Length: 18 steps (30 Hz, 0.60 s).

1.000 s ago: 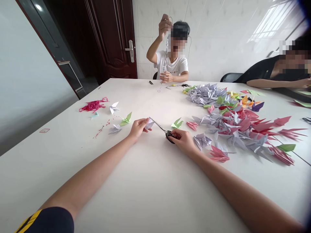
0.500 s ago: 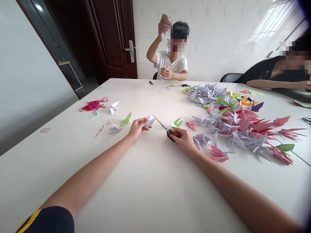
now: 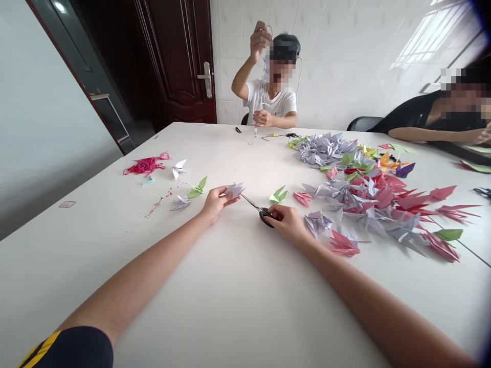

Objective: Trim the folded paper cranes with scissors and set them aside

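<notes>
Between the fingers of my left hand (image 3: 215,203) is a pale lilac folded paper crane (image 3: 235,189). My right hand (image 3: 286,221) grips black-handled scissors (image 3: 255,206), whose tips point left and meet the crane's lower right edge. A green crane (image 3: 278,194) and a pink folded piece (image 3: 303,198) lie just beyond my right hand. Near my left hand rest another green crane (image 3: 197,188) and a lilac one (image 3: 180,203). A white crane (image 3: 178,168) sits farther back.
A large pile of folded cranes (image 3: 378,191) covers the right side of the white table (image 3: 230,296). Pink yarn (image 3: 146,165) and small red scraps (image 3: 157,203) lie at left. A person (image 3: 273,102) across the table holds up a strand; another person (image 3: 418,115) sits at right.
The scissors have moved slightly left and their tips now touch the crane. The crane in my left hand has turned a little. The view has shifted slightly.
</notes>
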Available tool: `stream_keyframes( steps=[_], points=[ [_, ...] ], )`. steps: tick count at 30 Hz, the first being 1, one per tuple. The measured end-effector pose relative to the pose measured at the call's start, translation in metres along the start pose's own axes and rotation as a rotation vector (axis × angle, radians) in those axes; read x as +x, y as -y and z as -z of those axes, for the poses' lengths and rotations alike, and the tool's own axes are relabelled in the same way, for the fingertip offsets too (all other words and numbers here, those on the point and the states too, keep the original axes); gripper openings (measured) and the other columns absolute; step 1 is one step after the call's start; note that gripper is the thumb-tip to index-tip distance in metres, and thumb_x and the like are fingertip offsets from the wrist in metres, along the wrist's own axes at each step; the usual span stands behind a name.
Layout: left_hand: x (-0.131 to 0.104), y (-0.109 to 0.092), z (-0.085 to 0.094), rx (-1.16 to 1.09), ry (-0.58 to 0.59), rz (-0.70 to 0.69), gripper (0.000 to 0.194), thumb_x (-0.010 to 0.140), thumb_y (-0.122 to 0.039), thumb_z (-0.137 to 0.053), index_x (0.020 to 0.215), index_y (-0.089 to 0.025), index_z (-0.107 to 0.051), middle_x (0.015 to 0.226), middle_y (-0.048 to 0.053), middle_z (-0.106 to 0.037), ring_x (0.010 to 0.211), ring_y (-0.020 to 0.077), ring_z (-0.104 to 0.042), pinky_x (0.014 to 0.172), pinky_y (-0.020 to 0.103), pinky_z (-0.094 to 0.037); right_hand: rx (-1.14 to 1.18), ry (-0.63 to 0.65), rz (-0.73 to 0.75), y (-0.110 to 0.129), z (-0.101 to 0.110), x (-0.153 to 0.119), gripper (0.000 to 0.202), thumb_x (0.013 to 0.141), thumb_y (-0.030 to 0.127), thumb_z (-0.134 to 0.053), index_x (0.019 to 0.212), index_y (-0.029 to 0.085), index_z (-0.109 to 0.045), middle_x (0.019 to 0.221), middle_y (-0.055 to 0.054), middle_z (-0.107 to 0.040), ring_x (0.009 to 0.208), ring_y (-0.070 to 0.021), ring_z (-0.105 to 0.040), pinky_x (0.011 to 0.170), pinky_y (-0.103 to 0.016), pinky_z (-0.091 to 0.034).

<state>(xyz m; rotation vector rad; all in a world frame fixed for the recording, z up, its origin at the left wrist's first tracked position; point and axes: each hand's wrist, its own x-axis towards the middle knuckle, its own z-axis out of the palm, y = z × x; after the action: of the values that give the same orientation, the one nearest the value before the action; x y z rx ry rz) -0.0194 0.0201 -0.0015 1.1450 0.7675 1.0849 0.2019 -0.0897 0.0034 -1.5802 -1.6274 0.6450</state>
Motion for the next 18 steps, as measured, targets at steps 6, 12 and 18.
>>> stream_keyframes(
  steps=[6,12,18],
  points=[
    [-0.0008,-0.0032,0.001,-0.021,0.018,0.019,0.026,0.074,-0.023,-0.078,0.096,-0.013,-0.07,0.101,0.007,-0.071,0.087,0.0175,-0.071,0.1,0.041,-0.054,-0.091,0.068,-0.002,-0.0004,-0.0025,0.0005,0.026,0.077,0.043,-0.062,0.066,0.021,-0.053,0.058,0.003,-0.047,0.055,-0.0127,-0.037,0.05,-0.026,-0.026],
    [0.0002,-0.0028,0.0017,-0.016,0.059,0.037,0.022,0.074,-0.023,-0.078,0.093,-0.014,-0.07,0.099,0.006,-0.071,0.088,0.0166,-0.07,0.101,0.041,-0.053,-0.108,0.078,-0.004,-0.0035,-0.0032,0.0011,0.025,0.076,0.045,-0.061,0.068,0.022,-0.056,0.057,0.003,-0.048,0.055,-0.0136,-0.038,0.05,-0.026,-0.027],
    [0.0006,-0.0039,0.0015,-0.022,0.066,0.033,0.024,0.073,-0.025,-0.079,0.093,-0.014,-0.07,0.098,0.006,-0.071,0.087,0.0163,-0.069,0.099,0.041,-0.054,-0.122,0.054,0.018,0.0003,-0.0031,-0.0013,0.026,0.076,0.045,-0.063,0.067,0.022,-0.056,0.057,0.003,-0.046,0.055,-0.0132,-0.038,0.051,-0.026,-0.027]
  ],
)
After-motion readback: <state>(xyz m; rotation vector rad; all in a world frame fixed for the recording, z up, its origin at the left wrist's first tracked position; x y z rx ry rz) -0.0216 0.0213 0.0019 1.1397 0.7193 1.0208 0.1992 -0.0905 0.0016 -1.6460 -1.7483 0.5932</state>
